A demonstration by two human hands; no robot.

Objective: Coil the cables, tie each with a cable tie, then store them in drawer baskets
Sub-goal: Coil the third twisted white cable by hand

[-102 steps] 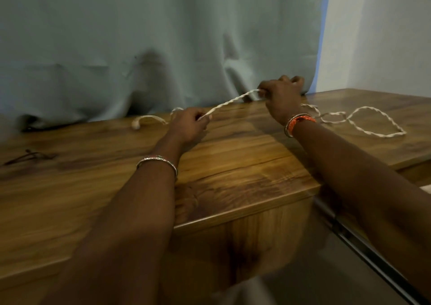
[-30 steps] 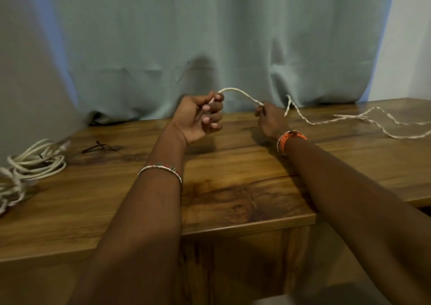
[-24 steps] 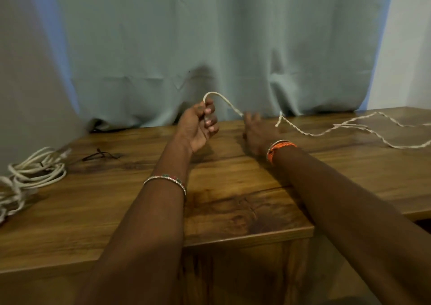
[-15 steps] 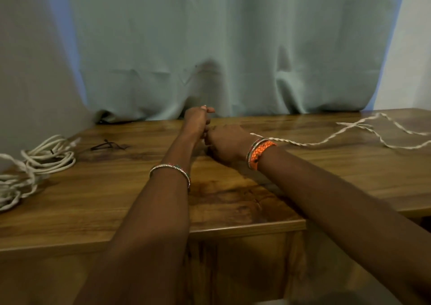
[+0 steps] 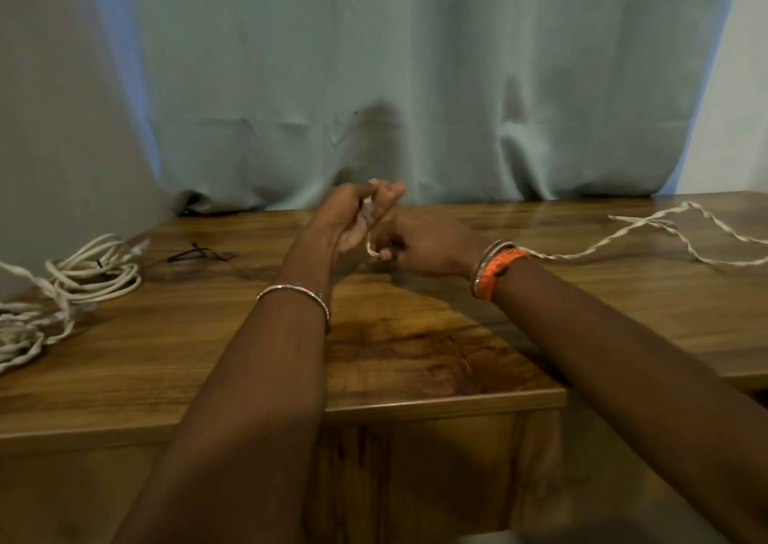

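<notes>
Coiling the white cable [image 5: 648, 232] over the tabletop [image 5: 415, 356].
I see both hands, left hand [image 5: 353, 219] and right hand [image 5: 428, 244], gripping its end; tied coil [image 5: 91, 269] lies left of them.

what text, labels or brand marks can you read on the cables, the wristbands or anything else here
None: no readable text anywhere.
Orange wristband: dark marks, too blurred to read.
Twisted white cable, coiled cables, curtain and table: no lettering visible.

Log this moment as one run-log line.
step: coiling cable | left hand: grips cable end | right hand: pinches cable loop | slack: trails right on table | coiled cables: table left
</notes>
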